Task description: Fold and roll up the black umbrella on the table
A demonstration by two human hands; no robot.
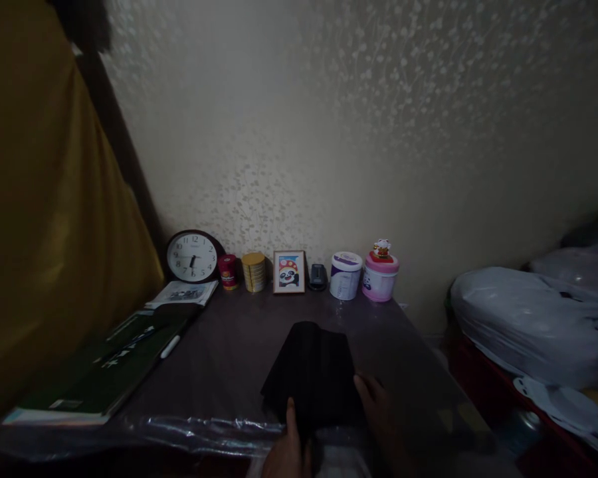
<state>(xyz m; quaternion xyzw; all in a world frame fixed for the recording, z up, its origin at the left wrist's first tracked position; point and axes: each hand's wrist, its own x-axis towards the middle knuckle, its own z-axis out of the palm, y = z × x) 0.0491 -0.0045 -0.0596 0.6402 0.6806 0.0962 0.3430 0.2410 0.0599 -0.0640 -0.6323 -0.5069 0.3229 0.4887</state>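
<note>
A black folded case or cloth (311,372) lies on the dark table (229,352) near its front edge. My left hand (288,448) rests at the near edge of the black thing, thumb up along it. My right hand (379,415) lies on its right side, fingers curled over the edge. Both hands are dim and partly cut off by the bottom of the view.
Along the wall stand a round clock (192,257), a red tin (228,271), a gold tin (254,271), a framed panda picture (289,271), a white tub (345,275) and a pink jar (380,272). A green book (104,372) lies left. Plastic-covered bundles (528,318) sit right.
</note>
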